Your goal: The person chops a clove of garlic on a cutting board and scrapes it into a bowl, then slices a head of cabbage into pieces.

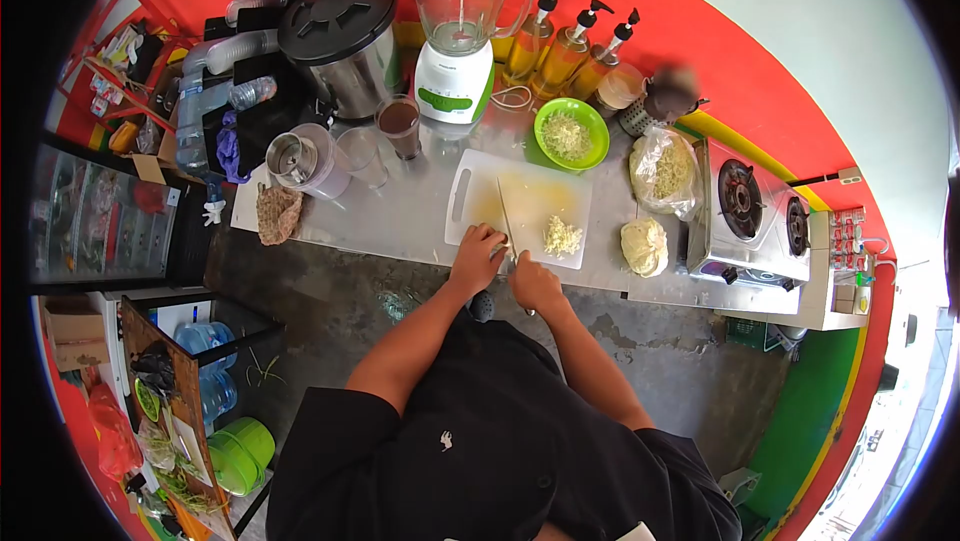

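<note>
A knife (505,209) is in my right hand (537,284), which is closed round its handle at the front edge of the white cutting board (465,173). Its blade points away from me across the board. My left hand (478,261) is closed just left of the blade, with fingertips on a small pale piece of food (507,241), mostly hidden by the fingers. To the right of the knife lies a pile of finely chopped pale food (562,236). Behind the board stands a green bowl (602,140) holding pale shreds.
A blender (455,76), oil pump bottles (562,56) and a large lidded steel container (350,71) line the wall. Right of the board are a bag of shredded food (665,173), a cabbage-like ball (644,247) and a gas stove (755,211). A brown-filled cup (400,126) stands left.
</note>
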{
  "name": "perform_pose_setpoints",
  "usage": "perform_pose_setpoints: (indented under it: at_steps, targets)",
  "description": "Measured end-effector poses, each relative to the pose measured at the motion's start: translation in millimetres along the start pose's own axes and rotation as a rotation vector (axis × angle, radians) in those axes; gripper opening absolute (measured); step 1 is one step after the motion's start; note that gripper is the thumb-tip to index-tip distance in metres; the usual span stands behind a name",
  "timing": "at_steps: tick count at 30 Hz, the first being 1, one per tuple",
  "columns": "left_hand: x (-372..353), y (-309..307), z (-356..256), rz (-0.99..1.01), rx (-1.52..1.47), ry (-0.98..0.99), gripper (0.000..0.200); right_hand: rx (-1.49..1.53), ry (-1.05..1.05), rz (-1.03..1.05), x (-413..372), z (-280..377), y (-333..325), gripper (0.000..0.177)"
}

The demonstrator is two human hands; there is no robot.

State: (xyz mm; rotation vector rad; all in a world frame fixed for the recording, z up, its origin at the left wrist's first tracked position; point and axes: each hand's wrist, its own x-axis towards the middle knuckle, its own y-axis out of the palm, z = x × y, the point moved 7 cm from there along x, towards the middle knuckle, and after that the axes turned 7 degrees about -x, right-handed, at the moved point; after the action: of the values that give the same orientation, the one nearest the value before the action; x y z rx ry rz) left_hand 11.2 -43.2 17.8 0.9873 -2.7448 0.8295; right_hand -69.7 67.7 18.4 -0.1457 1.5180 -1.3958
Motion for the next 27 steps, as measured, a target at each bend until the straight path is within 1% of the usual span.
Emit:
perform_pose_setpoints:
  at_steps: [3,7,9,12,14,16,20,23,26,27]
  targets:
    - [-0.8,0.9,1.1,-0.001,-0.037,-0.012,0.019,-0.005,0.033,-0.018,1.3,3.1,6.8,0.036]
    - [0.3,1.0,3.0,-0.02,-0.022,0.047,0.018,0.034,0.058,-0.006,7.8,2.7,-6.7,0.037]
    - [-3.4,1.6,2.1,-0.014,-0.018,0.057,0.018,-0.005,0.001,-0.012,2.9,-0.4,-8.7,0.037]
    - [-0.5,-3.1,-0.4,0.008,-0.001,0.083,0.016,-0.021,0.049,-0.002,-6.8,0.3,1.7,0.037]
    - [0.5,-6.0,-9.3,0.025,0.037,0.213,0.014,-0.035,0.08,-0.012,-7.8,3.0,8.5,0.037]
    - [2.0,-2.1,-3.4,0.044,0.053,0.23,0.014,-0.022,0.113,-0.069,-6.3,8.8,10.7,0.037]
    - [3.6,1.5,-0.2,0.117,0.133,0.276,0.012,-0.014,0.094,-0.083,-0.9,10.2,2.4,0.038]
    - [5.8,-9.6,-11.6,0.086,0.22,0.287,0.012,-0.029,0.083,-0.055,-0.9,2.6,4.3,0.04]
    - [5.6,-6.4,-5.7,0.094,0.211,0.275,0.012,-0.02,0.087,-0.049,-8.4,3.3,16.0,0.039]
    - [4.8,-5.9,-6.1,0.105,0.209,0.278,0.012,-0.015,0.099,-0.083,-5.5,5.0,16.5,0.038]
